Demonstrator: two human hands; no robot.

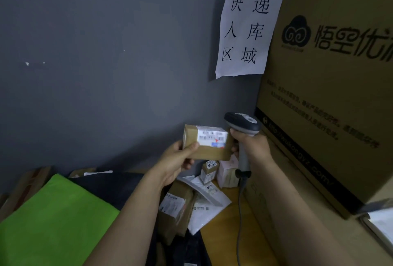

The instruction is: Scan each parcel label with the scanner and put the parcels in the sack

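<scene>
Left hand grips a brown box, label up, above the parcel pile. Right hand is wrapped round the scanner, just beside it. Green thing lower left, maybe the sack.

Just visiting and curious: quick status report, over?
Left hand grips small brown parcel, label showing. Right hand grips scanner, head at parcel's right edge. Nothing between them.

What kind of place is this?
Most likely a parcel intake corner of a courier depot. The right hand holds a scanner by a labelled parcel held in the left hand, more parcels lie piled below, and the paper sign on the wall reads express parcel intake area.
</scene>
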